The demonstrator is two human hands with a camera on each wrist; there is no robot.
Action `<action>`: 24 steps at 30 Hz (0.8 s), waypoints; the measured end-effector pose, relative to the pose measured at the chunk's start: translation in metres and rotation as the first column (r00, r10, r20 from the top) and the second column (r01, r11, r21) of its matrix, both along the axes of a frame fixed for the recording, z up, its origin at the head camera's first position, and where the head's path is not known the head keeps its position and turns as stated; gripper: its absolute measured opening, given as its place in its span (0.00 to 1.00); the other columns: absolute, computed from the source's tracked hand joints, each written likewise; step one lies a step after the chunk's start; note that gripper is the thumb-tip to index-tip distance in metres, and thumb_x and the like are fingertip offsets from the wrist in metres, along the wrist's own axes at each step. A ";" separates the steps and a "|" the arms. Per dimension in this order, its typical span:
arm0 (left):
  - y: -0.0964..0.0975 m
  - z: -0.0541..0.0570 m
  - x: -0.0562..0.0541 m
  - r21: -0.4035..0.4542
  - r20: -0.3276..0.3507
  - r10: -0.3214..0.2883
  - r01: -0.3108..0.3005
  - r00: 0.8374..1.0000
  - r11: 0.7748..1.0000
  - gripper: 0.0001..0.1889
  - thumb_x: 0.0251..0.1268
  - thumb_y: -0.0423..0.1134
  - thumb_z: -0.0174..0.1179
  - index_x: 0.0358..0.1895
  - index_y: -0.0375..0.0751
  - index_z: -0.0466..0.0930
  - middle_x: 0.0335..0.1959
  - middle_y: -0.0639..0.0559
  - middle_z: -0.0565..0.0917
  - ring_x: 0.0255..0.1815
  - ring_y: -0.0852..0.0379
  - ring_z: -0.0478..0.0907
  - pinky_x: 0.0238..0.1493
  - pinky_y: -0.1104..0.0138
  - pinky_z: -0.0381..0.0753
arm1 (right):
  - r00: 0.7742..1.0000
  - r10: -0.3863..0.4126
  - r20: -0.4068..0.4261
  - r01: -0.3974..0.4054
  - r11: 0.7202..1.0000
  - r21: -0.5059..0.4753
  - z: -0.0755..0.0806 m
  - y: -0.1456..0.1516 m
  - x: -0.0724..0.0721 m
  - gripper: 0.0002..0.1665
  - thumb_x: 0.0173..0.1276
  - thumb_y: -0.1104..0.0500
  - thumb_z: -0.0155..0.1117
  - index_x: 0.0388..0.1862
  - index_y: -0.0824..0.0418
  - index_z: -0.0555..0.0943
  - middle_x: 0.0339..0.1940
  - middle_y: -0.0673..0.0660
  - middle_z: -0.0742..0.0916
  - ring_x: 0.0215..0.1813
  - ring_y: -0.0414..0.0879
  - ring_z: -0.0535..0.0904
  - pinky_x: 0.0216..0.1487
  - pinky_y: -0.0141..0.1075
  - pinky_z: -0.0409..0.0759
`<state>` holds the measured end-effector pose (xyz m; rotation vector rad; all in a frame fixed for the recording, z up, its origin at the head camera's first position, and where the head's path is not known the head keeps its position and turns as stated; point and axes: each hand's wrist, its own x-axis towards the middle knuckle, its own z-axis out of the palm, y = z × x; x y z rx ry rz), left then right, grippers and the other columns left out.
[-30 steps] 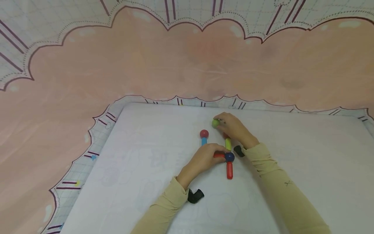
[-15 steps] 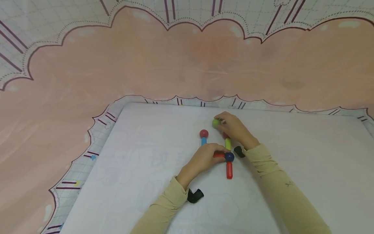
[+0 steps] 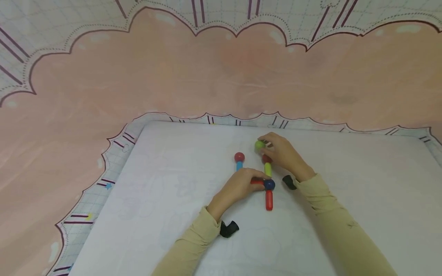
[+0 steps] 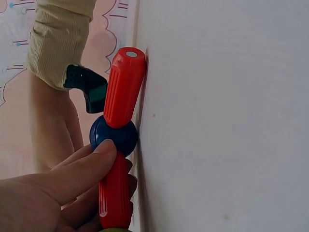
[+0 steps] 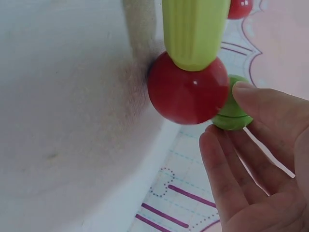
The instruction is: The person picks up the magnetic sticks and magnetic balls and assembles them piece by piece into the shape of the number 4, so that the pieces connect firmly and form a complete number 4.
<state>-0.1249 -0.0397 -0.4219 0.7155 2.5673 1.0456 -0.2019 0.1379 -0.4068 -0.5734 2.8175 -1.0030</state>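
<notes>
My left hand [image 3: 236, 188] pinches a red rod [image 4: 114, 188] right beside the dark blue ball [image 4: 115, 134], its thumb tip overlapping the ball in the left wrist view. A second red rod [image 3: 269, 200] extends from that ball toward me, with a metal disc in its free end. From the ball's far side runs a yellow-green rod [image 3: 268, 169], topped by a red ball [image 5: 188, 89]. Just beyond it, my right hand [image 3: 284, 153] pinches a green ball [image 3: 259, 145] between thumb and fingers. Left of these lies another red ball [image 3: 239, 157] on a light blue rod [image 3: 239, 166], partly hidden by my left hand.
A white tabletop [image 3: 155, 191] carries the pieces. Behind it spreads a peach-coloured cloth [image 3: 207, 76] with a scalloped, patterned border. Black wrist cameras [image 3: 229, 229] sit at both sleeve cuffs.
My right hand has shifted slightly to the right with the green ball, uncovering more of the red ball on the yellow-green rod. My left hand keeps its grip on the red rod.
</notes>
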 end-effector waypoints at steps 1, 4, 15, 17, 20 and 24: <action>0.000 0.000 0.000 0.000 0.002 -0.001 0.001 1.000 1.000 0.14 0.64 0.38 0.67 0.52 0.48 0.87 0.50 0.56 0.88 0.51 0.61 0.81 0.55 0.71 0.78 | 1.000 0.001 -0.006 -0.001 1.000 -0.005 0.001 0.001 0.001 0.22 0.69 0.63 0.66 0.61 0.64 0.78 0.56 0.60 0.82 0.56 0.57 0.81 0.60 0.51 0.79; 0.000 0.001 -0.002 -0.002 -0.001 -0.004 0.004 1.000 1.000 0.14 0.64 0.38 0.67 0.52 0.48 0.87 0.50 0.56 0.88 0.51 0.62 0.81 0.56 0.71 0.78 | 1.000 0.010 -0.025 -0.011 1.000 -0.019 0.003 0.005 0.005 0.22 0.69 0.64 0.66 0.61 0.66 0.78 0.56 0.61 0.82 0.55 0.58 0.81 0.59 0.51 0.79; -0.002 -0.001 -0.005 -0.006 -0.020 0.005 -0.005 1.000 1.000 0.14 0.63 0.38 0.68 0.53 0.48 0.87 0.49 0.55 0.88 0.50 0.62 0.81 0.54 0.70 0.79 | 0.995 0.030 -0.096 -0.034 0.999 -0.037 0.010 0.017 0.025 0.20 0.67 0.66 0.67 0.58 0.66 0.79 0.53 0.60 0.83 0.56 0.56 0.81 0.58 0.49 0.81; -0.002 -0.001 -0.005 -0.012 -0.023 0.006 -0.006 1.000 1.000 0.15 0.63 0.38 0.68 0.53 0.49 0.87 0.49 0.55 0.88 0.50 0.62 0.81 0.54 0.71 0.79 | 0.994 0.033 -0.104 -0.038 0.998 -0.046 0.010 0.019 0.029 0.20 0.66 0.66 0.68 0.57 0.66 0.79 0.52 0.60 0.84 0.56 0.55 0.81 0.57 0.49 0.81; -0.001 -0.001 -0.005 -0.013 -0.015 0.011 -0.011 1.000 1.000 0.15 0.63 0.40 0.68 0.53 0.50 0.87 0.49 0.56 0.88 0.51 0.62 0.81 0.55 0.70 0.79 | 0.992 0.041 -0.120 -0.049 0.997 -0.060 0.008 0.023 0.034 0.20 0.65 0.67 0.68 0.57 0.67 0.79 0.51 0.60 0.84 0.55 0.55 0.81 0.56 0.48 0.81; 0.000 -0.001 -0.005 -0.004 -0.019 0.013 -0.013 1.000 1.000 0.15 0.64 0.42 0.68 0.53 0.50 0.87 0.50 0.57 0.88 0.53 0.61 0.81 0.57 0.68 0.78 | 0.989 0.047 -0.141 -0.057 0.996 -0.064 0.008 0.027 0.040 0.20 0.65 0.67 0.69 0.56 0.68 0.80 0.50 0.61 0.84 0.54 0.55 0.81 0.55 0.47 0.82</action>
